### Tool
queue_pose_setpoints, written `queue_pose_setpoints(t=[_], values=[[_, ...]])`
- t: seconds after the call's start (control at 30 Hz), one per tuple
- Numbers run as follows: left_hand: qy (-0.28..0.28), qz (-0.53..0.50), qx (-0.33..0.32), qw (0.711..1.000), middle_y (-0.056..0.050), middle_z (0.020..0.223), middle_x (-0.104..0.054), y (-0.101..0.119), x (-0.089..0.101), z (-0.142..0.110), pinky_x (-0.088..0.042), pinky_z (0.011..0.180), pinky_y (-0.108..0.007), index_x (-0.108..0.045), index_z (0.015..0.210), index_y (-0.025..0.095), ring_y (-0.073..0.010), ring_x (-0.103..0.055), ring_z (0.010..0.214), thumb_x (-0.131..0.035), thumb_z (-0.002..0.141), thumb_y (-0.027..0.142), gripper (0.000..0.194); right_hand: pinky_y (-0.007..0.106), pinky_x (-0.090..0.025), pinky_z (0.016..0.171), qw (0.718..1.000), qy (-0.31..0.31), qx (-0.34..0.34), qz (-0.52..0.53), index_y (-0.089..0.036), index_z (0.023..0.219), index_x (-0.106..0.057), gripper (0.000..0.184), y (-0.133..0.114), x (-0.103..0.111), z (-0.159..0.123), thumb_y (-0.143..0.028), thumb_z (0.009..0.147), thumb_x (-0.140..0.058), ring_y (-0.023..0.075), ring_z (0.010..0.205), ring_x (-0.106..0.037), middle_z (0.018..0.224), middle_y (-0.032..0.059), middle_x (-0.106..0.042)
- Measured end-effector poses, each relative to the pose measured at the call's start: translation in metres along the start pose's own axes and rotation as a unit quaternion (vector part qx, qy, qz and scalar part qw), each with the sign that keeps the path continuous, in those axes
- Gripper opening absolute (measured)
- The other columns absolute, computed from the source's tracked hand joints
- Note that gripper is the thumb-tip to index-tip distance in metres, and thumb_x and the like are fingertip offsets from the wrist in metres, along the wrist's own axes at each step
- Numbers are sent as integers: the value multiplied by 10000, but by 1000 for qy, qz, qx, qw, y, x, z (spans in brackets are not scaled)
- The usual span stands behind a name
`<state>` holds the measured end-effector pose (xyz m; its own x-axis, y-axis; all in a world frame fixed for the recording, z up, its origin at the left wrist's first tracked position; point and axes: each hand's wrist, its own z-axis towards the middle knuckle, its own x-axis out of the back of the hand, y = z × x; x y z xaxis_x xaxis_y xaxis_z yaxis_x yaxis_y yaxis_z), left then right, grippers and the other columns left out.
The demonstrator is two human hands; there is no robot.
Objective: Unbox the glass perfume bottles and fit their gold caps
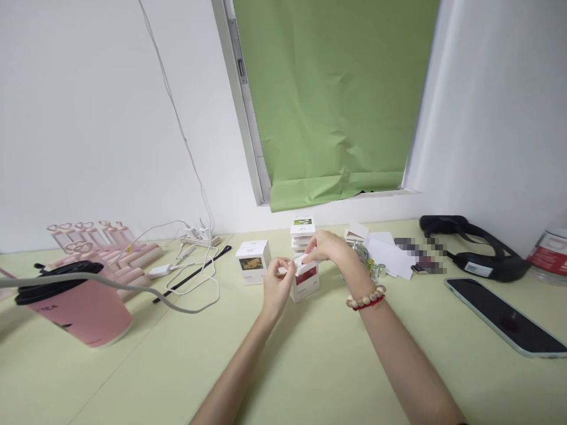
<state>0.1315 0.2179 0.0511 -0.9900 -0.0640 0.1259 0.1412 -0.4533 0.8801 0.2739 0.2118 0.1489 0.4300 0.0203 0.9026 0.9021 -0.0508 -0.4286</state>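
Note:
A small white cardboard box point(305, 288) with a red picture on its front stands upright on the table before me. My left hand point(277, 285) is closed in a pinch at the left edge of its top flap. From above and behind, my right hand point(326, 248) bends down with its fingers closed on the same top; their tips partly cover the flap. Left of my hands is a similar white box point(254, 263) with a yellow-flower picture. Behind them rises a stack of white cards or boxes point(303, 226), the top one bearing a green picture.
Right of the box lie small glass jars point(375, 271) and white papers point(390, 255). Farther right are a black headset point(482, 260), a phone point(505, 316) and a bottle point(551, 254). A pink cup point(84, 310), cables point(208, 274) and pink tubes point(137, 257) occupy the left.

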Motion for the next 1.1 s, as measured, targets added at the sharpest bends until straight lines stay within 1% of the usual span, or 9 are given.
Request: queue_pose_setpoints(t=[0.1, 0.17, 0.33, 0.43, 0.67, 0.8, 0.9, 1.03, 1.1], values=[[10, 23, 14, 1000, -12, 814, -560, 3, 0, 0, -417, 540, -198, -504, 798, 184, -114, -538, 680, -549, 712, 360, 201, 197, -413, 602, 1000, 6, -3, 10, -261, 815, -711, 279, 1, 0, 1, -249, 537, -704, 140, 761, -627, 848, -18, -701], [2, 39, 21, 999, -29, 885, -582, 3, 2, 1, -427, 559, -207, -547, 912, 185, -121, -551, 706, -546, 705, 341, 259, 196, -410, 592, 1000, 7, -2, 13, -259, 803, -713, 277, 1, -1, 1, -234, 528, -707, 140, 757, -627, 845, -15, -703], [-80, 32, 83, 993, -51, 883, -650, 4, 7, 7, -452, 652, -255, -608, 926, 163, -159, -590, 762, -554, 705, 388, 321, 205, -413, 592, 1000, 25, 8, 4, -253, 769, -722, 241, 2, -2, 3, -254, 529, -706, 151, 759, -626, 831, 0, -706], [-105, -2, 108, 989, -58, 893, -668, 5, 8, 7, -459, 679, -270, -609, 963, 154, -181, -607, 802, -571, 694, 427, 385, 210, -417, 586, 999, 40, 14, -7, -246, 758, -726, 236, 4, -2, 4, -272, 524, -703, 160, 757, -625, 814, 9, -705], [-112, -3, 112, 987, -61, 908, -676, 10, 9, 4, -456, 722, -294, -617, 974, 146, -194, -609, 818, -582, 684, 445, 418, 216, -413, 597, 998, 33, 54, -29, -247, 714, -721, 188, 7, 0, 3, -263, 530, -685, 147, 689, -612, 691, 2, -689], [-127, 20, 100, 987, -61, 894, -677, 11, 11, 4, -447, 733, -302, -621, 959, 146, -198, -604, 814, -575, 691, 437, 399, 219, -401, 594, 997, 12, 62, -34, -265, 752, -710, 233, 10, 2, 3, -279, 520, -695, 139, 669, -607, 685, -22, -680], [-129, 38, 83, 987, -59, 888, -673, 9, 10, 4, -445, 717, -293, -620, 955, 146, -201, -599, 814, -570, 693, 424, 385, 213, -397, 597, 998, -13, 65, -25, -270, 802, -698, 279, 13, 3, 4, -293, 524, -702, 134, 689, -609, 754, -35, -683], [-102, 54, 65, 991, -41, 873, -667, 7, 4, -1, -440, 688, -272, -622, 928, 155, -189, -588, 800, -523, 719, 423, 354, 205, -404, 608, 996, -27, 82, 4, -260, 886, -671, 389, 16, 3, 5, -294, 503, -731, 139, 744, -609, 884, -34, -675], [-98, 71, 59, 991, -35, 836, -666, 5, 0, -5, -437, 672, -269, -628, 914, 155, -184, -584, 767, -501, 730, 437, 360, 195, -411, 605, 993, -63, 101, 23, -257, 924, -656, 428, 16, 3, 6, -247, 503, -727, 148, 809, -606, 986, -26, -652]])
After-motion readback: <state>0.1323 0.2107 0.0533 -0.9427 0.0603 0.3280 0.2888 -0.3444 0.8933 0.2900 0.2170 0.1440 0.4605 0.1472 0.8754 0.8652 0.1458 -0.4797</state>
